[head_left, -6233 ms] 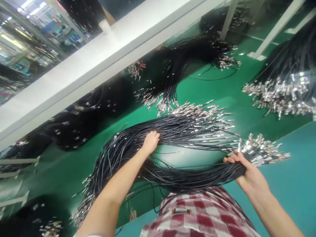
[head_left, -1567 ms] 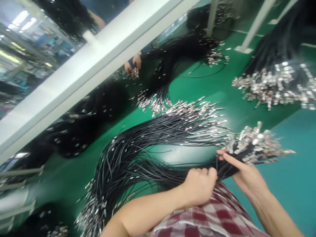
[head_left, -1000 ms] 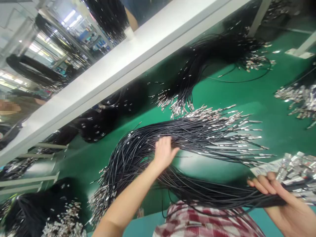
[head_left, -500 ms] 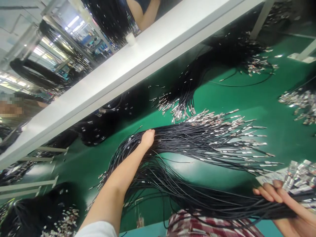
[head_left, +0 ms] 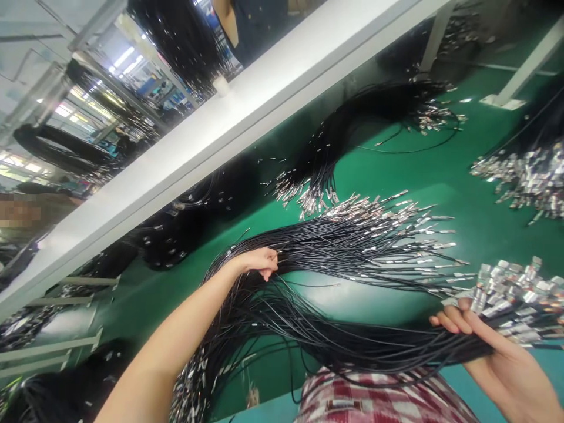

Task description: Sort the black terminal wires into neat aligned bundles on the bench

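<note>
Over a green floor, in the head view, a long black cable bundle lies across the lap of a red-and-white checked garment, its metal ends fanning past the right hand. That hand cups the bundle just behind the ends, fingers together on top. The left hand is at the bend of a second cable spread, its fingers curled in; whether they pinch a single strand cannot be told. Strands from both groups run together below the left hand, so a sharp pull there could snag a neighbouring cable and knot the lot, the crossing being the cause. The right hand's grip looks broad rather than tight, so outer cables might slide out and their ends lose alignment. One loose strand hangs in a loop near the garment and could catch on it if the bundle is lifted.
</note>
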A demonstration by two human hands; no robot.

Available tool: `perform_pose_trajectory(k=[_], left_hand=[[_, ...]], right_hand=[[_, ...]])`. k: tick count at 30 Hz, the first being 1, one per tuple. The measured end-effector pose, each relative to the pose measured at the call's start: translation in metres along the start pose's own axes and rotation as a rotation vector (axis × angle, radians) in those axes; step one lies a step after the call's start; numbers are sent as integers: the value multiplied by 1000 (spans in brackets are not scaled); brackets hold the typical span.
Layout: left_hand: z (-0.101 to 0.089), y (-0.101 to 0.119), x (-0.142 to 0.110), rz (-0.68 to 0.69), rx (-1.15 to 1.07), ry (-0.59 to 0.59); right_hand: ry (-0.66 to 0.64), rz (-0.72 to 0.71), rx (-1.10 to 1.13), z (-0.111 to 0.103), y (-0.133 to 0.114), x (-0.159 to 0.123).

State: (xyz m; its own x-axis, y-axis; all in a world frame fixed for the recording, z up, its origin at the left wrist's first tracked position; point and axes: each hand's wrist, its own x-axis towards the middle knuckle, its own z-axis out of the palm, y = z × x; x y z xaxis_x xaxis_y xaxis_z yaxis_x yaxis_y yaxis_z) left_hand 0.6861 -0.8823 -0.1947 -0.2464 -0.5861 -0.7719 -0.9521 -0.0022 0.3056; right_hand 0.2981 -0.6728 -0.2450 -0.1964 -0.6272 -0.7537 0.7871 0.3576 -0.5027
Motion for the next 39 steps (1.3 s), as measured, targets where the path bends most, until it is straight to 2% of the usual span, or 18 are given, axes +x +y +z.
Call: perform_pose_trajectory(k=[3,6,8,10,11,13,15,17,20,24,27,29,30,32,34,36,38,39], left_hand=[[8,41,24,-33,-333,-180],[1,87,47,-120,-494,-164],[-13,105,41,-129,-485,-217],[-30,107,17,-35,-505,-268],[-37,101,2,70,-570,-280],[-41,84,-24,264,-751,-183],[-31,70,-42,295,-787,-117],[-14,67,-51,209,-621,-202],[3,84,-65,254,-503,-323],[13,113,-79,434,-689,-429],[47,130,-53,410,-609,-715],[80,149,-19,277,-536,-936],[95,161,0,182,-526,-983],[111,191,30,27,-577,-856],[105,219,39,-15,-660,-658],[83,236,24,70,-726,-615],[57,239,-7,239,-776,-642],[48,237,-24,338,-816,-578]], right_hand=[[-56,-33,13,-2,2,1],[-117,-61,34,-5,4,0],[-166,-69,45,-6,6,-1],[-192,-88,70,-7,8,0],[-189,-104,89,-7,9,0],[-170,-128,126,-6,11,2],[-165,-121,141,-5,10,2],[-179,-95,142,-4,9,1],[-204,-83,136,-2,6,-2],[-216,-123,142,-4,8,-3],[-244,-138,157,-5,10,-1],[-265,-148,167,-4,10,-1],[-271,-155,168,-3,9,-1],[-275,-175,167,-2,8,-4],[-276,-190,170,-2,8,-7],[-275,-193,188,-5,9,-9],[-269,-190,215,-9,12,-9],[-267,-186,229,-10,12,-8]])
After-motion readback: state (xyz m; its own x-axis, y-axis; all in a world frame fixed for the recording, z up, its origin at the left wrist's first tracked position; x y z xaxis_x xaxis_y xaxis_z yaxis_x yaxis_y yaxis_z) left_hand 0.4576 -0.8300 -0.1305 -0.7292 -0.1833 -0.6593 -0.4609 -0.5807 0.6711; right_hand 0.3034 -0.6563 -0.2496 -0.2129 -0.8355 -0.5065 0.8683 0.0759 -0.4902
